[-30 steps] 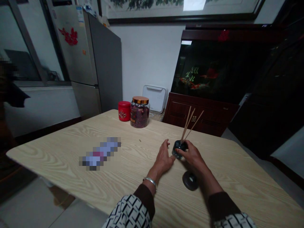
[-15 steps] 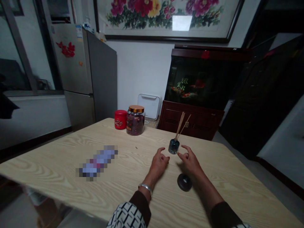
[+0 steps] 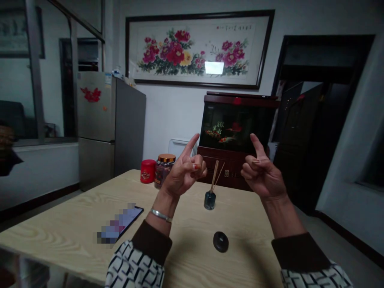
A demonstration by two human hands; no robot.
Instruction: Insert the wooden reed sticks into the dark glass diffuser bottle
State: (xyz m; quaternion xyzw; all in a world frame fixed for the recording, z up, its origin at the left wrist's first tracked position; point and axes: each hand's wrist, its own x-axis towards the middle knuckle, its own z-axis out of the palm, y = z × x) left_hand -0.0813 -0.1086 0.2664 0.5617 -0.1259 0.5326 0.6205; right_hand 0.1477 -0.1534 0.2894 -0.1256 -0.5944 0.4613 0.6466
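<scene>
My left hand (image 3: 187, 170) is raised above the table, its index finger pointing up and the other fingers folded in with the thumb; I see nothing held. Opposite it, my right hand (image 3: 262, 174) makes the same shape, also without any visible object. Between and below the two hands stands a small dark glass reed diffuser (image 3: 210, 200) with several thin sticks, touched by neither. A dark round disc (image 3: 220, 242) with a central hollow lies nearer to me on the table. My left forearm partly covers the lidded glass jar (image 3: 162, 170) of dried petals.
The wooden table (image 3: 192, 228) carries a phone (image 3: 123, 226) with a blurred-out screen on the left and a red canister (image 3: 148, 171) at the back. Behind are a fridge (image 3: 130, 128), a fish tank (image 3: 237, 124) and a framed flower painting (image 3: 192, 52).
Both hands have risen from beside the diffuser and moved apart, index fingers now straight up. The view has tilted up, showing more of the wall and painting.
</scene>
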